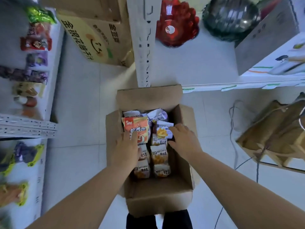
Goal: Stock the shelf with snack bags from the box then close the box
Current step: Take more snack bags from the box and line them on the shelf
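An open cardboard box point(181, 164) stands on the floor below me, its flaps folded out. Inside lie several white and orange snack bags point(159, 156) in two rows. An orange bag with red print point(136, 129) sits at the box's left side, and my left hand point(126, 149) is on it, fingers closed on its lower edge. My right hand point(183, 139) reaches into the right side and touches a white bag with a yellow picture point(162, 132); its fingers are spread on it. The white shelf point(49, 100) on the left carries several snack packs.
A printed carton point(92, 35) stands on the floor behind the box beside a white shelf post point(142, 47). A red bag point(176, 25) and a dark bag point(231, 17) lie on the right shelf. A brown paper bag point(277, 129) and a cable point(234, 146) lie at right.
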